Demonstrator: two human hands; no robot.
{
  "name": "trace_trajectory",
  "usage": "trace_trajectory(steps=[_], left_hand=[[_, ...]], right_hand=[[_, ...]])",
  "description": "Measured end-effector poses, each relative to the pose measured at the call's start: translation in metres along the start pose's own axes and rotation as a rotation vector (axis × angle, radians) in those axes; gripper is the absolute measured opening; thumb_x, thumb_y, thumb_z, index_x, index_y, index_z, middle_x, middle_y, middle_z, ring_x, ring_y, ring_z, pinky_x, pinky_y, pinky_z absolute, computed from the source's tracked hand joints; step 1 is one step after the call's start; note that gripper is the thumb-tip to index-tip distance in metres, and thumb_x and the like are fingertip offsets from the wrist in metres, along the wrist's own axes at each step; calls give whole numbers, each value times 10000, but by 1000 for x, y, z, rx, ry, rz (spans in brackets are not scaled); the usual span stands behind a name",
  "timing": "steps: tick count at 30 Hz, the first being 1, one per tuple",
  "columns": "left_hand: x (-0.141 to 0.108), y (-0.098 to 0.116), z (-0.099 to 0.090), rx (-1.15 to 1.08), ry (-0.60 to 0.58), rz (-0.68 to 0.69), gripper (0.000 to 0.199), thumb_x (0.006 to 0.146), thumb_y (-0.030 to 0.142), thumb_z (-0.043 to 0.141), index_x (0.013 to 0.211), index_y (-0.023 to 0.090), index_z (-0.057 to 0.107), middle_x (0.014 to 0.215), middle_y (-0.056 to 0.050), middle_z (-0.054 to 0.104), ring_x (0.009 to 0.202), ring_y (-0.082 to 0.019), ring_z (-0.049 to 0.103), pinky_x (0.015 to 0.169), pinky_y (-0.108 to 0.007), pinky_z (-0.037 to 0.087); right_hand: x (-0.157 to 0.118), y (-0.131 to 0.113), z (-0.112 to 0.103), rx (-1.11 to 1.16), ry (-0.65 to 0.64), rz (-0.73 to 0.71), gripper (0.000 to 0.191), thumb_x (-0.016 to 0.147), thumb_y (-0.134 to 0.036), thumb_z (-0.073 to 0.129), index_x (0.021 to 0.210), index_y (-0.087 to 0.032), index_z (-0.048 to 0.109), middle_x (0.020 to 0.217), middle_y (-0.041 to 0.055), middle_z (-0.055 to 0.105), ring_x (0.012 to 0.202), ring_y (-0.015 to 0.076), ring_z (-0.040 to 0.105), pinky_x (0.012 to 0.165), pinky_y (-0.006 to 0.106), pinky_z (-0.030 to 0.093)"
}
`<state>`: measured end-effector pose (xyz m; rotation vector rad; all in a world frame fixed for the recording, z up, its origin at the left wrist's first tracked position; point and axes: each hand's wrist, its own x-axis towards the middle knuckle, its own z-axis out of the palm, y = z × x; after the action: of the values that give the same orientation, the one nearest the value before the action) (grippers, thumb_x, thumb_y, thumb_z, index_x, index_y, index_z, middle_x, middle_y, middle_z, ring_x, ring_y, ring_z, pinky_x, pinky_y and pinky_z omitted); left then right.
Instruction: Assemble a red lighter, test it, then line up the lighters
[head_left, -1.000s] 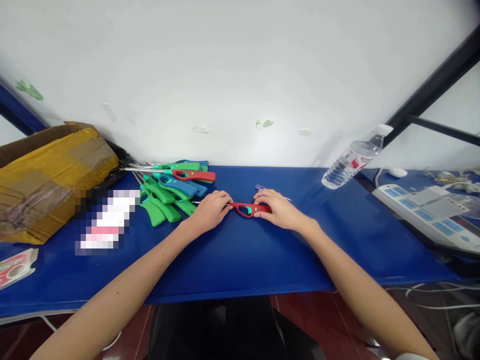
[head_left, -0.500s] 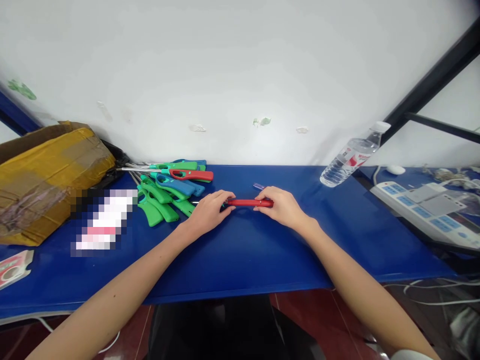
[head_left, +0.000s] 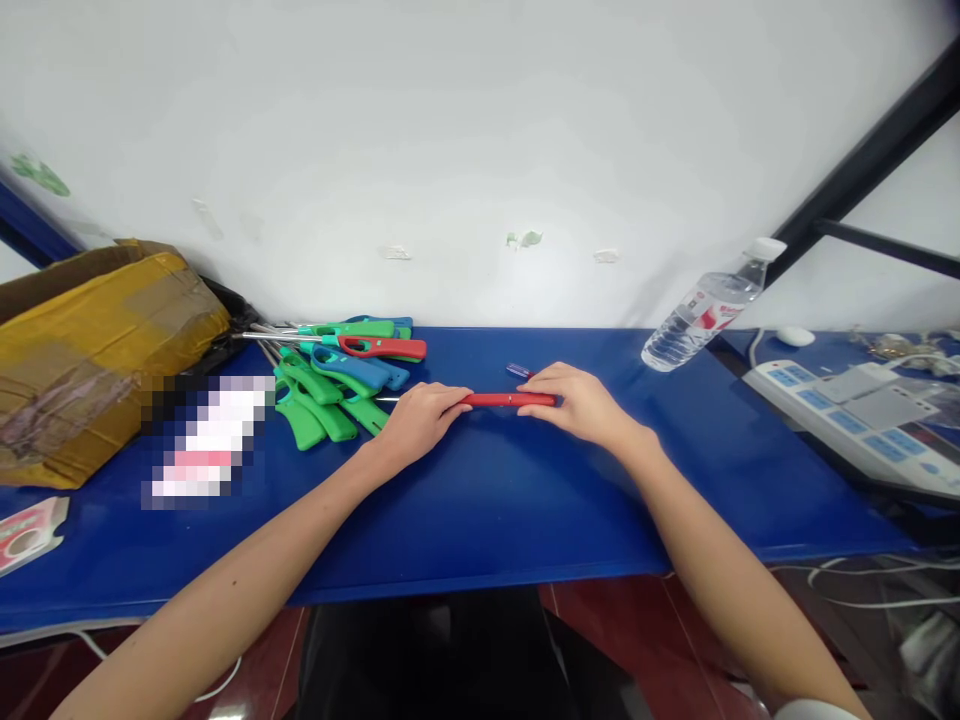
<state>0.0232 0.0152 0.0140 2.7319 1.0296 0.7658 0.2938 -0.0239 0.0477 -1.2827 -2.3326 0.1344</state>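
Observation:
Between my two hands a red long-neck lighter [head_left: 495,400] lies crosswise just over the blue table. My left hand [head_left: 424,418] pinches its front part, and a bit of its metal tube sticks out on the left. The handle end is gripped by the fingers and thumb of my right hand [head_left: 574,402]. Partly hidden behind the right fingers is a small blue-purple item [head_left: 519,371], too small to name. A pile of green, blue and red lighters [head_left: 352,372] spreads to the left of my left hand, their metal tubes pointing mostly left.
A taped cardboard box [head_left: 97,360] stands at the left, with a blurred-out white patch [head_left: 214,435] beside it. A water bottle [head_left: 705,310] stands at the back right. A digital scale [head_left: 855,420] sits at the far right. The table's front edge [head_left: 480,585] runs below my forearms.
My right hand has shifted slightly right along with the lighter's handle end. My left fingers now cover more of the lighter's front part. The pile looks unchanged.

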Motion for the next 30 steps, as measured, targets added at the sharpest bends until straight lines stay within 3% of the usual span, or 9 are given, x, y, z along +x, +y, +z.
trace_trajectory(steps=[7,13,21,26,30], left_hand=[[0,-1,-1,-11,-21,-15,259,1009,325,471,1115,235,689,1069,-59,745,951,-230,695,828,-340,501],[1,-1,-3,-6,-43,-20,249,1005,322,481,1104,239,694,1073,-50,748,938,-231,701,797,-327,501],[-1,-2,-1,-5,-17,-27,246,1007,329,485,1106,237,690,1094,-45,748,964,-220,700,821,-322,501],[-2,-6,1,-12,19,-18,278,1017,350,459,1122,220,682,1121,-64,738,984,-227,691,837,-346,509],[-3,-5,2,10,32,24,298,1029,330,429,1135,184,666,1108,-90,729,1013,-238,669,885,-382,502]], right_hand=[[-3,7,-12,26,-97,-23,288,913,-423,632,1120,-257,745,1049,65,754,987,261,666,853,391,524],[-3,6,-9,-9,-74,-26,268,925,-400,620,1087,-241,762,982,65,768,909,247,685,824,374,531],[-5,21,-13,25,-88,21,376,853,-466,695,1158,-250,738,1144,77,740,1116,292,637,947,430,516],[-4,20,-18,112,-108,2,279,898,-461,636,1025,-256,776,1034,57,763,979,263,681,897,391,509],[-3,12,-19,168,-157,104,324,908,-485,598,922,-215,776,918,53,766,804,229,687,748,342,515]])
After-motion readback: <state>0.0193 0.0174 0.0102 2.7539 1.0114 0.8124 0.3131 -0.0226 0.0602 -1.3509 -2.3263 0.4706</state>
